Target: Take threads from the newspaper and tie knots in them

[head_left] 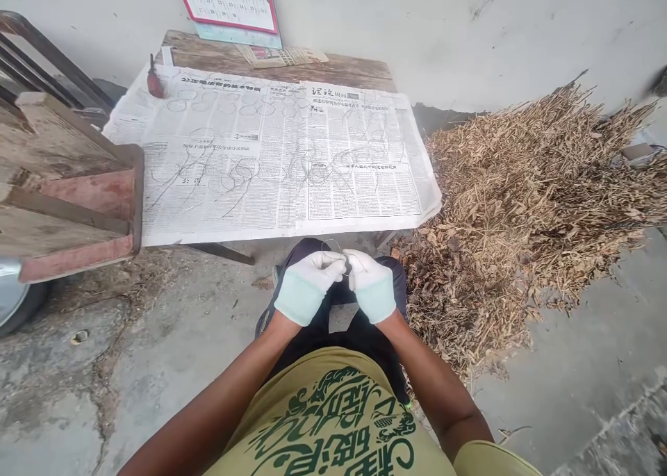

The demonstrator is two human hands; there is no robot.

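Above my lap, a thin wire bent into a loop is pinched between both hands, its curve rising over the fingertips. My left hand, in a white glove with a pale green cuff, has thumb and fingers pressed together on it. Gloved the same way, my right hand grips the wire close beside the left fingertips. Beyond them, a newspaper-covered table bears several thin wire coils and several small wire rings. The finer detail of the wire between my fingers is too small to tell.
A small dark red tool with a thin point stands at the table's back left. A wooden trailer-like frame overlaps the left edge. Dry stalks are heaped at the right. A calendar leans on the wall.
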